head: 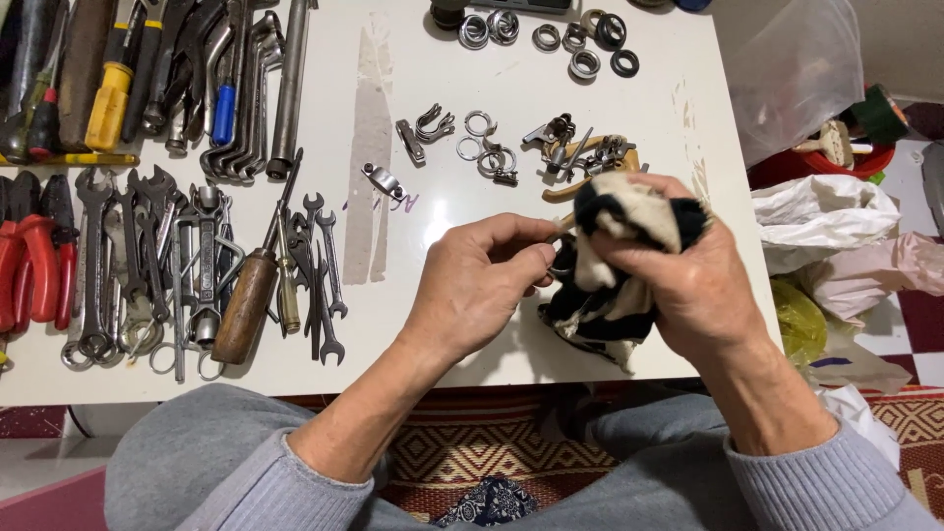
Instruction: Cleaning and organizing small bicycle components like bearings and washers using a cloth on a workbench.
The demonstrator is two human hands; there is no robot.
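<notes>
Left hand (482, 285) pinches small metal ring (562, 264) over white table (531, 118); right hand (688, 280) squeezes black-and-white rag (615, 265) against it. Rubbing looks mid-way; more small metal bits (580, 152) wait behind, near wrenches (197, 265)

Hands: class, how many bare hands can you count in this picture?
2. The left hand pinches a small metal part over the white table; the right hand, beside it, grips a black-and-white cloth. No others show.

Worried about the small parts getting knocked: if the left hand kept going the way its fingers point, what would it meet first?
Probably the black-and-cream cloth bunched in the right hand; the left hand fingers point right, nearly touching it.
</notes>
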